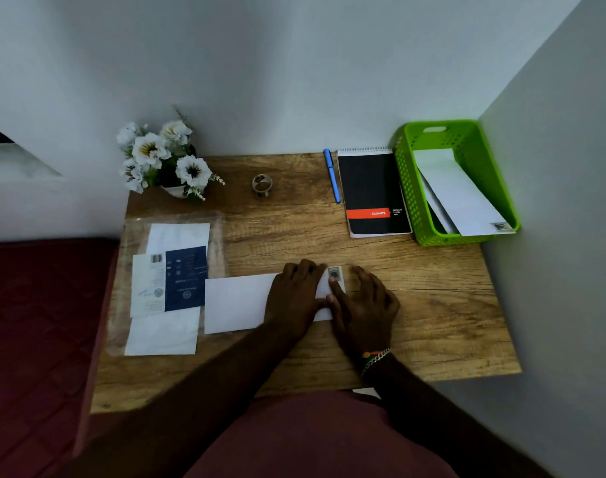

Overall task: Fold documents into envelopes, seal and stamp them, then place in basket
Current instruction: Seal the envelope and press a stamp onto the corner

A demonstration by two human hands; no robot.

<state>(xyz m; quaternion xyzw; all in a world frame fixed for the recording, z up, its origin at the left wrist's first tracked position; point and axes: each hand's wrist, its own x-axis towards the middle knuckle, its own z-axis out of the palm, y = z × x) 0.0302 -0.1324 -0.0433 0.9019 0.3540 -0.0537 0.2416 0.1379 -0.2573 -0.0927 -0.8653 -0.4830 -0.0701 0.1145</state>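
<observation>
We saw the white envelope (pixel 241 303) lying flat at the centre of the table (pixel 443 315), a stamp (pixel 334 272) at its right end. The left hand (pixel 294 294) lay flat on it, fingers straight. The right hand (pixel 365 305) pressed the stamp with its thumb, fingers spread. At upper right, the green basket (pixel 406 188) held sealed envelopes (pixel 456 191).

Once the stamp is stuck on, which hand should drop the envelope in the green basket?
Probably the right hand. It already touches the envelope at the stamp end, and the basket sits on its side of the table; the left hand lies farther away.
</observation>
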